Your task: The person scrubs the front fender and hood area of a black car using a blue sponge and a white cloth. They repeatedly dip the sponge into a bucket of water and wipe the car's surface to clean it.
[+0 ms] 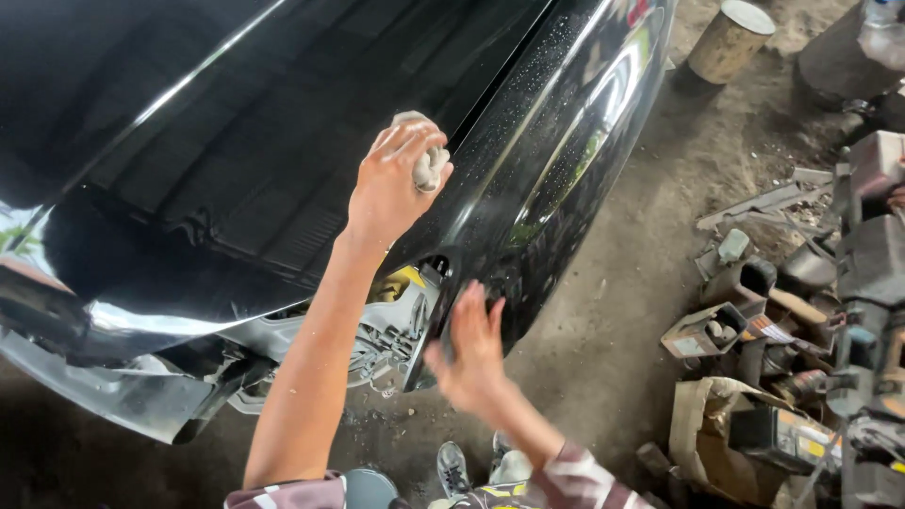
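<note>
A glossy black car body panel (556,160), wet with droplets, fills the upper middle of the head view. My left hand (386,184) is raised against the panel's edge and is closed on a crumpled grey-white rag (429,162). Lower down, my right hand (468,351) is blurred, fingers spread, flat against the panel's lower edge beside an exposed grey fitting (391,330) with a yellow part. The black hood (189,141) lies to the left.
Scrap metal parts and boxes (801,330) pile up at the right. A cylindrical can (728,40) stands on the dirt floor at the top right. My shoes (454,467) show at the bottom. The grey bumper edge (113,391) runs along the lower left.
</note>
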